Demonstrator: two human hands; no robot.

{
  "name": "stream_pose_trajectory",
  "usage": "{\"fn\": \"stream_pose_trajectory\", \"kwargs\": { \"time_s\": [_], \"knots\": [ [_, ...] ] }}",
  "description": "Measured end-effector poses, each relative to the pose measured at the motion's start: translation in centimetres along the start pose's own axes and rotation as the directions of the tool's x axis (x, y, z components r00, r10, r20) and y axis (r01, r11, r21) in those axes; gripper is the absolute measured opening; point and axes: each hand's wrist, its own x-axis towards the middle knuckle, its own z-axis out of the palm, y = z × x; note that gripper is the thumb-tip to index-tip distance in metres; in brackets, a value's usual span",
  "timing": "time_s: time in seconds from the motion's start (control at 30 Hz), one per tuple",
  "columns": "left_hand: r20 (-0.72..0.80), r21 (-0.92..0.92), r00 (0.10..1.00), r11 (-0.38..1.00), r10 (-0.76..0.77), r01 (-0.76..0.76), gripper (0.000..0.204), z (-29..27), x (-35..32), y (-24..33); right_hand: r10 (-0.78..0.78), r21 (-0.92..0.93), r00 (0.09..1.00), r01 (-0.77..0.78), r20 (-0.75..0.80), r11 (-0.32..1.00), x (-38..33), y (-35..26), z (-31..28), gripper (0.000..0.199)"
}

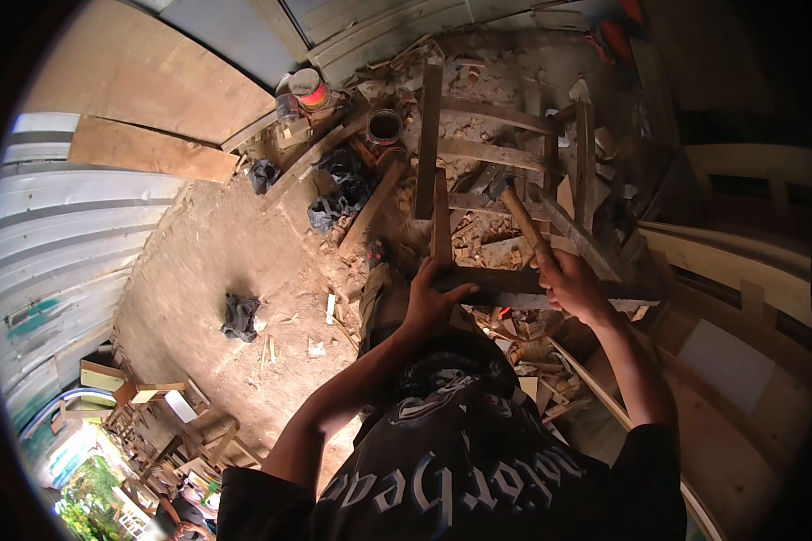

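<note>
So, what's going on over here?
A person in a black printed T-shirt is handling woodwork with bare hands. The right hand grips a wooden-handled hammer, its dark metal head pointing away from the body. The left hand is on a long, dark wooden bar, near its left end. Beyond it stretches a ladder-like brown wooden frame, with pale wood scraps scattered on the floor. Whether the hammer touches any wood is hard to tell.
</note>
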Motion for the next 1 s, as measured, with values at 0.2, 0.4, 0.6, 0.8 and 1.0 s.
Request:
{"fn": "stream_pose_trajectory", "kwargs": {
  "time_s": [0.2, 0.4, 0.6, 0.8, 1.0],
  "knots": [
    [-0.016, -0.005, 1.000, 1.000, 0.004, -0.004, 0.045, -0.1, 0.0, -0.6, -0.040, -0.125, 0.995, 0.052, 0.096, 0.991, -2.6, -0.4, 1.9, 0.029],
    [-0.020, -0.053, 1.000, 0.999, -0.012, 0.010, 0.050, 0.0, -0.1, -1.3, -0.068, -0.006, 0.998, 0.068, 0.004, 0.998, -2.6, -1.2, 2.9, 0.034],
    [-0.023, -0.016, 0.999, 0.999, -0.043, 0.042, 0.050, -0.1, -0.1, -1.8, 0.003, -0.407, 0.999, 0.013, 0.040, 0.913, -3.8, -5.2, 1.2, 0.045],
    [-0.036, 0.016, 0.999, 1.000, 0.018, -0.017, 0.051, 0.4, 0.0, -1.9, -0.488, -0.513, 0.872, 0.398, -0.048, 0.761, -1.4, -0.8, 1.7, 0.044],
    [-0.023, 0.016, 1.000, 1.000, 0.019, -0.019, 0.049, 0.2, -0.1, -2.7, -0.117, -0.228, 0.992, 0.104, -0.046, 0.968, -3.6, -4.8, 1.5, 0.046]
  ]
}}
